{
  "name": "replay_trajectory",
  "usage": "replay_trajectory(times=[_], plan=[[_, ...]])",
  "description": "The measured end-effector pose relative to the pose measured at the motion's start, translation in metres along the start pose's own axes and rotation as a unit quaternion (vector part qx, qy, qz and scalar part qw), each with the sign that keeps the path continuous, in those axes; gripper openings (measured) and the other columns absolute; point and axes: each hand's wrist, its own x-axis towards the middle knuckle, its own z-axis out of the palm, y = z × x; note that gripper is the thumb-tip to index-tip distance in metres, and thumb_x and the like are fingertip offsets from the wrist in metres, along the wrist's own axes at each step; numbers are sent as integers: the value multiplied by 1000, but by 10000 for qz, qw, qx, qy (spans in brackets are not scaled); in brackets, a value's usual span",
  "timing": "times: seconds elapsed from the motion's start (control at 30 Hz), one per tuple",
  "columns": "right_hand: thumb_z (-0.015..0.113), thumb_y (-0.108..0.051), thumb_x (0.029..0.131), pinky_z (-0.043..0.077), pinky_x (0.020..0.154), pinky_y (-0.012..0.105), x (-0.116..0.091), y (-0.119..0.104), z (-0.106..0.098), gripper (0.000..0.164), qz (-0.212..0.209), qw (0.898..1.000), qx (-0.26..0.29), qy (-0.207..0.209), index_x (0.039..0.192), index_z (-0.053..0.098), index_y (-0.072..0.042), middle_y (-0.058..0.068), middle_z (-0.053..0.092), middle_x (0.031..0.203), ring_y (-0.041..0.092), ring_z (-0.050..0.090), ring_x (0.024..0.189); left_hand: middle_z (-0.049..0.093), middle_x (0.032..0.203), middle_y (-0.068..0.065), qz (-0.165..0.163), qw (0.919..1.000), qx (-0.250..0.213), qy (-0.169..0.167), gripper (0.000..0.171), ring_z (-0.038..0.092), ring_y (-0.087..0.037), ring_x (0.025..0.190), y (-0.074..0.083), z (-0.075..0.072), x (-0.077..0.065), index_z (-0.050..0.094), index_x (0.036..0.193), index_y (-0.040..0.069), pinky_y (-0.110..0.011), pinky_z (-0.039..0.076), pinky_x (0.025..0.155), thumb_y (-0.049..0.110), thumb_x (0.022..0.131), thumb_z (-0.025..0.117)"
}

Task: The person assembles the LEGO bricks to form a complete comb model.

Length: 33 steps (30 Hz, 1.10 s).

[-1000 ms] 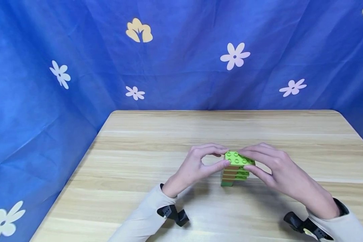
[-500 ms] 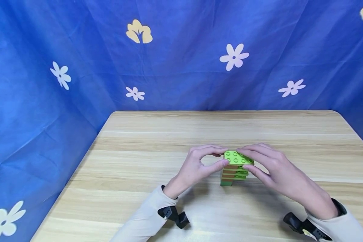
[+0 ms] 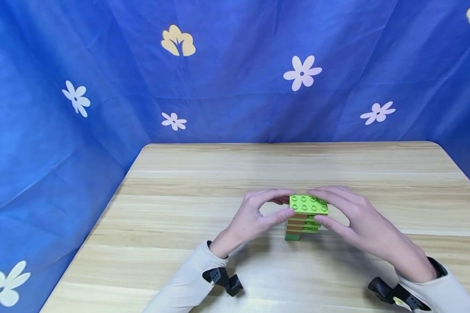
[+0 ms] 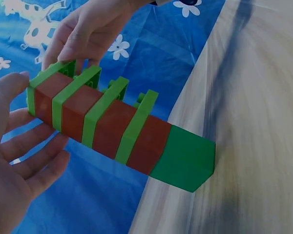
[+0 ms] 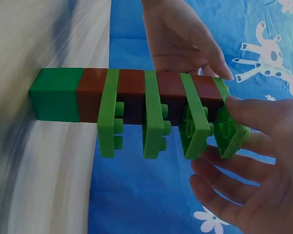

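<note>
A tower of toy building bricks (image 3: 292,228) stands upright on the wooden table, its dark green brick (image 4: 185,158) at the foot. Above that, brown bricks (image 5: 132,97) alternate with thin light green plates (image 5: 151,131) that jut out to the right. At the top lies a studded light green plate (image 3: 307,205). My left hand (image 3: 254,213) pinches its left end, thumb at the front corner, index finger at the back one. Around the overhanging right end, my right hand (image 3: 356,213) holds thumb in front and fingers behind. In the right wrist view the right thumb meets the plate's edge.
A pale wood-grain table (image 3: 203,174) spreads around the tower. Blue cloth (image 3: 235,69) with white flowers hangs behind it and along the left side. Both wrists carry black camera mounts (image 3: 224,278) close over the tabletop.
The right fingers have slid back off the top plate's studs to its rear edge, so more studs show. The left hand has hardly moved, and the tower stays where it was.
</note>
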Motion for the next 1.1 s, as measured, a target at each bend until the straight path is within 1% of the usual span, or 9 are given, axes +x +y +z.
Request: replay_trajectory(times=[0.1, 0.2, 0.3, 0.43, 0.53, 0.67, 0.8, 0.93, 1.1], plan=[[77, -11, 80, 46, 95, 18, -3, 3, 2, 58, 136, 9999, 66, -33, 133, 56, -8, 3, 61, 126, 16, 60, 109, 70, 110, -7, -19, 9999, 30, -104, 45, 65, -12, 98, -2, 0, -1, 62, 124, 3, -26, 53, 89, 12, 82, 77], [79, -11, 77, 52, 84, 23, -5, 5, 5, 61, 162, 9999, 33, 19, 133, 55, -8, 3, 63, 124, 12, 62, 102, 71, 109, -8, -74, 9997, 113, -199, 52, 66, -13, 98, -3, -1, -4, 60, 125, 2, -25, 53, 89, 13, 78, 80], [82, -10, 74, 54, 79, 26, -7, 7, 8, 66, 137, 9998, 7, 110, 134, 55, -7, 5, 65, 122, 11, 63, 96, 70, 110, -8, -143, 9993, 198, -272, 50, 66, -15, 98, -4, -2, -6, 62, 122, 1, -25, 53, 89, 13, 77, 81], [83, -8, 71, 53, 76, 25, -9, 7, 10, 70, 203, 9996, 19, 171, 135, 54, -9, 2, 67, 118, 8, 63, 88, 70, 109, -7, -265, 9987, 344, -270, 42, 65, -13, 97, -6, -3, -9, 66, 115, 3, -24, 53, 88, 13, 77, 81], [83, -8, 71, 54, 75, 27, -10, 7, 10, 71, 311, 9994, 3, 151, 135, 53, -10, -2, 68, 114, 6, 62, 86, 71, 108, -5, -339, 9982, 416, -272, 38, 65, -12, 96, -6, -2, -11, 68, 112, 4, -24, 53, 87, 14, 78, 81], [83, -8, 71, 54, 74, 28, -11, 7, 11, 72, 465, 9989, 6, 115, 136, 52, -9, -4, 69, 108, 6, 63, 85, 71, 106, -5, -407, 9979, 403, -296, 36, 66, -12, 95, -7, -2, -12, 69, 111, 4, -23, 52, 88, 14, 78, 80], [84, -7, 71, 53, 75, 24, -11, 7, 11, 72, 557, 9983, 111, 126, 136, 51, -8, -4, 70, 102, 7, 65, 84, 71, 106, -5, -538, 9973, 387, -330, 35, 66, -11, 94, -5, -2, -12, 68, 112, 4, -23, 52, 89, 15, 80, 79], [84, -7, 71, 53, 77, 20, -10, 10, 13, 71, 617, 9975, 300, 165, 135, 52, -7, -4, 70, 101, 6, 66, 84, 72, 105, -5, -678, 9965, 387, -306, 34, 66, -11, 95, -5, -1, -11, 68, 111, 4, -24, 52, 89, 16, 81, 78], [82, -9, 75, 53, 80, 18, -9, 15, 15, 68, 890, 9946, 523, 148, 135, 51, -9, -6, 70, 101, 4, 66, 82, 72, 107, -6, -821, 9958, 343, -191, 33, 66, -11, 95, -6, -1, -11, 68, 112, 4, -24, 52, 90, 16, 82, 77]])
